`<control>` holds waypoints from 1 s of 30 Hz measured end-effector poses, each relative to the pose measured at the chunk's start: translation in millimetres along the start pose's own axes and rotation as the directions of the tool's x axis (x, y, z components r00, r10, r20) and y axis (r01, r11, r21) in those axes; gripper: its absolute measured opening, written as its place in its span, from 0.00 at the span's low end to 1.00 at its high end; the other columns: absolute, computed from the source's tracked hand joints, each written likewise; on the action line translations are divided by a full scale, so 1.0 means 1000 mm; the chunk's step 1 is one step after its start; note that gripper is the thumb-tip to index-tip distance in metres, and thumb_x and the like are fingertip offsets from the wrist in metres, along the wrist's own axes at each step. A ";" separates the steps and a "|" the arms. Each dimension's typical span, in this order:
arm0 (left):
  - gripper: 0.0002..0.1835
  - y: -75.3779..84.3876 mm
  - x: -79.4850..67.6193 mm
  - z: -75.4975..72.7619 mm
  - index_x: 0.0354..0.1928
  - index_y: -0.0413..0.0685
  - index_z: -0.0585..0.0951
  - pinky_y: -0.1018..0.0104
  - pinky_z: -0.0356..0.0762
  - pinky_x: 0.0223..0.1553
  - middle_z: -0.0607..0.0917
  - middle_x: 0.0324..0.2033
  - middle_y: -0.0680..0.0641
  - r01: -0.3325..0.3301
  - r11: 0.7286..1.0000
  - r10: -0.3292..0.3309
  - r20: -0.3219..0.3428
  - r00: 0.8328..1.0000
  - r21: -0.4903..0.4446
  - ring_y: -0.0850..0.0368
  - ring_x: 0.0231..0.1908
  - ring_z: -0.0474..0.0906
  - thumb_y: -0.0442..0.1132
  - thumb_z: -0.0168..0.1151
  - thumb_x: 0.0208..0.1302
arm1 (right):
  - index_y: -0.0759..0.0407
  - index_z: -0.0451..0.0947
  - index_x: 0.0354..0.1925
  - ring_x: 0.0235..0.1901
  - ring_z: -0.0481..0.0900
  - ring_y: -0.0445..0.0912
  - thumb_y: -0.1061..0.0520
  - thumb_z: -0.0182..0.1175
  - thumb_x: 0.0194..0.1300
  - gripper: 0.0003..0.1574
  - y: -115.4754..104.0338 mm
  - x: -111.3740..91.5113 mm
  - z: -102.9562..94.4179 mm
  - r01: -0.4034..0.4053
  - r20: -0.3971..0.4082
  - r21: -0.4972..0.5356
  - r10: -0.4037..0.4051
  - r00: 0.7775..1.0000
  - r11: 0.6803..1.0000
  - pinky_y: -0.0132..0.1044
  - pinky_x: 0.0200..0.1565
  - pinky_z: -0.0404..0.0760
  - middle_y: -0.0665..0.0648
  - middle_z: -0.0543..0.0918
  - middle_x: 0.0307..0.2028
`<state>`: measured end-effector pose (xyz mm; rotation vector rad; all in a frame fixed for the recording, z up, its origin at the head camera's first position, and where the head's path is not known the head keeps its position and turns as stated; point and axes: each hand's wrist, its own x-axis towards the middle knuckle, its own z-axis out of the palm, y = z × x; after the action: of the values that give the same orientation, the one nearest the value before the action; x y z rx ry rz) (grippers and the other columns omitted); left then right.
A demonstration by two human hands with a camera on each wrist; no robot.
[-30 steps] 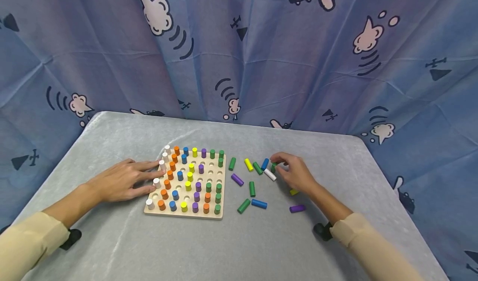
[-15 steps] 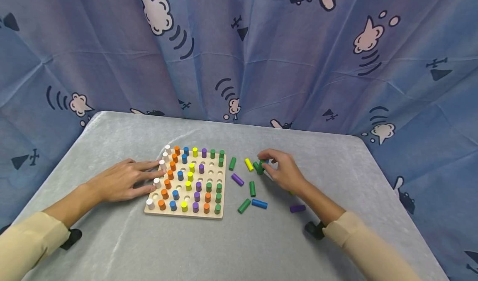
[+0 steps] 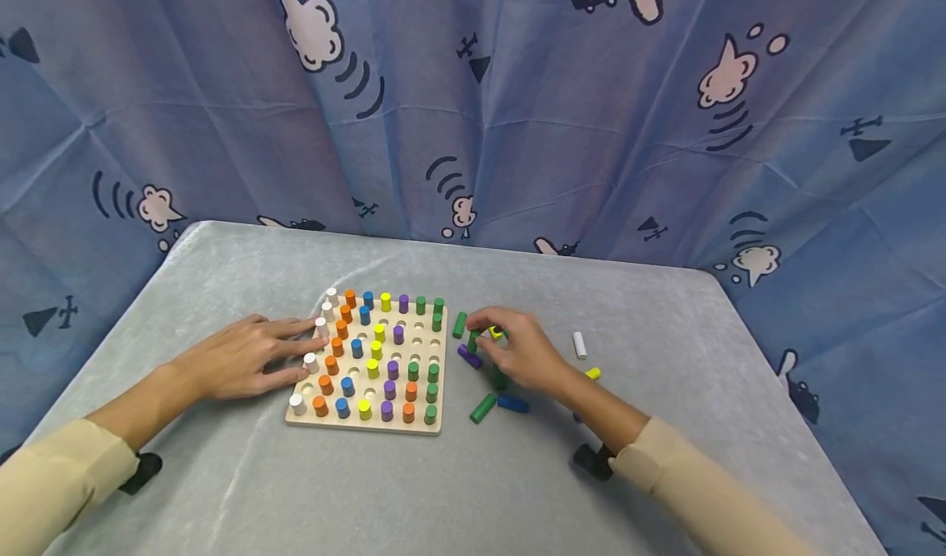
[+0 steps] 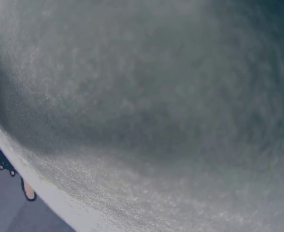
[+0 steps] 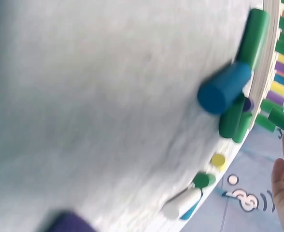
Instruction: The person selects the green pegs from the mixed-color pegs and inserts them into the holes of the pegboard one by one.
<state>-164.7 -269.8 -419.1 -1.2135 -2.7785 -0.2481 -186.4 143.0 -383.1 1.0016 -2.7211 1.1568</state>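
Note:
A wooden pegboard (image 3: 362,426) stands in the left half of the table, many of its holes filled with upright coloured pegs. My left hand (image 3: 254,359) lies flat beside it, straight fingers reaching over its left edge among the white pegs. Just right of the board, my right hand (image 3: 528,349) pinches a green peg (image 3: 474,342) between thumb and fingers, above the loose pegs. In the right wrist view the same green peg (image 5: 283,122) shows at the fingertips, overlapping the curtain. The left wrist view holds mostly the table cloth.
Loose pegs lie right of the board: a green peg (image 3: 460,324), a purple peg (image 3: 470,356), another green peg (image 3: 483,408) and a blue peg (image 3: 513,403). A white peg (image 3: 580,345) and a yellow peg (image 3: 593,373) lie farther right. A patterned curtain (image 3: 473,129) hangs behind the grey-covered table (image 3: 414,498).
My right hand has moved left toward the board, carrying the green peg over the loose ones. The white peg on the right is uncovered again. My left hand stays where it was.

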 end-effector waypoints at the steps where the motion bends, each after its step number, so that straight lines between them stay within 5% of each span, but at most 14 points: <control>1: 0.26 0.000 0.000 0.000 0.67 0.57 0.77 0.44 0.75 0.50 0.75 0.66 0.42 -0.002 1.000 0.002 -0.002 1.000 0.001 0.45 0.61 0.76 0.56 0.58 0.70 | 0.66 0.82 0.49 0.46 0.83 0.48 0.70 0.64 0.63 0.14 -0.001 0.001 0.003 0.005 0.006 0.002 -0.005 1.000 1.000 0.50 0.51 0.80 0.59 0.86 0.45; 8: 0.26 0.000 0.001 0.000 0.66 0.57 0.78 0.44 0.75 0.50 0.76 0.65 0.42 -0.004 1.000 0.004 -0.007 1.000 0.007 0.45 0.60 0.76 0.56 0.59 0.69 | 0.65 0.82 0.48 0.46 0.83 0.48 0.70 0.65 0.63 0.14 -0.007 0.007 0.018 0.052 0.033 0.002 -0.052 0.998 0.999 0.48 0.51 0.80 0.59 0.87 0.44; 30: 0.26 -0.001 0.001 0.002 0.67 0.56 0.77 0.44 0.75 0.51 0.76 0.65 0.42 -0.002 1.000 0.002 -0.008 1.000 0.004 0.45 0.60 0.77 0.55 0.59 0.70 | 0.59 0.82 0.50 0.48 0.82 0.43 0.66 0.64 0.65 0.14 -0.019 0.018 0.040 0.039 0.097 -0.067 -0.032 0.995 0.997 0.40 0.53 0.79 0.51 0.86 0.46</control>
<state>-166.4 -269.7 -421.6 -1.2122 -2.7694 -0.2460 -181.8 97.1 -395.4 1.1191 -2.7819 1.0281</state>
